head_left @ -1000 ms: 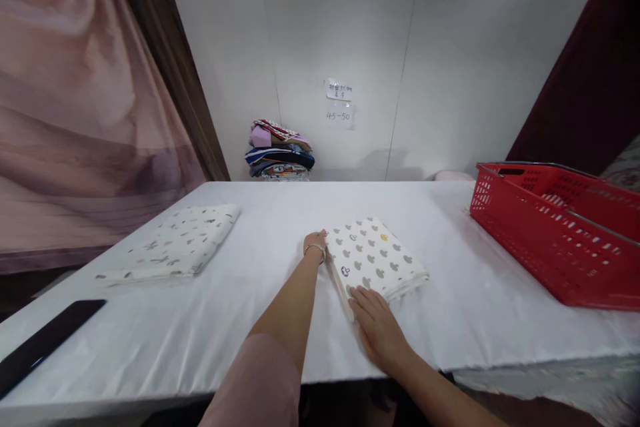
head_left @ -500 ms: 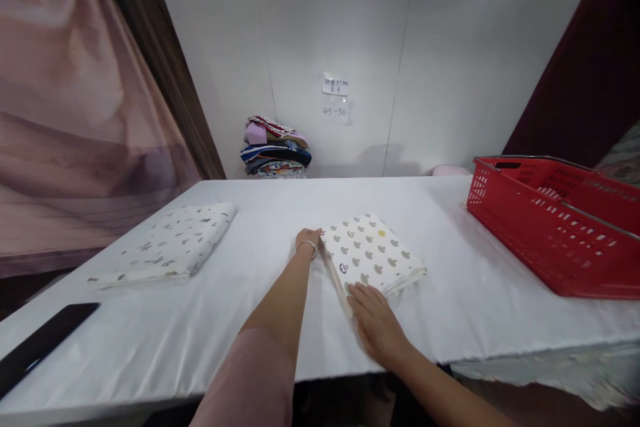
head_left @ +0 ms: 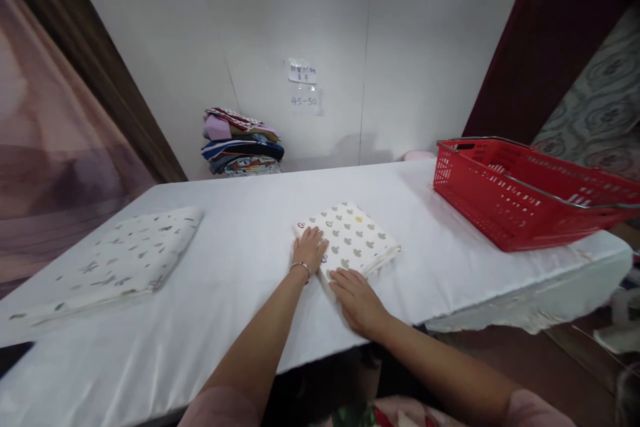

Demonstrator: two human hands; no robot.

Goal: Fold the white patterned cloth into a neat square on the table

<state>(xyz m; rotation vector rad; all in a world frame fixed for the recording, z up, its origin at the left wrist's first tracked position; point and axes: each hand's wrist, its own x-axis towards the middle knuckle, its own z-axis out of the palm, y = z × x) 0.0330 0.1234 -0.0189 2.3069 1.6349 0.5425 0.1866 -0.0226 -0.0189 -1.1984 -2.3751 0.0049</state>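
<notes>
A folded white cloth [head_left: 356, 237] printed with grey apple-like shapes and a few coloured ones lies on the white-covered table [head_left: 240, 227]. My left hand [head_left: 309, 250] rests on its left edge, palm down with fingers stretched out. On the near left edge of the same cloth lies my right hand [head_left: 357, 300], also flat with its fingers extended. Both hands touch the cloth from above and neither grips it. Farther left is a second folded white cloth [head_left: 135, 257] with small grey-green motifs, apart from both hands.
A red plastic basket [head_left: 500, 207] with metal handles stands at the right of the table. Behind the table is a stack of folded fabrics [head_left: 243, 143] against the wall. A dark flat object [head_left: 13, 357] lies at the left edge, and paper signs [head_left: 304, 87] hang on the wall.
My left hand has come from gripping the cloth's left corner to lying flat on top of it. The right hand stays at the near edge. My view has turned to the right.
</notes>
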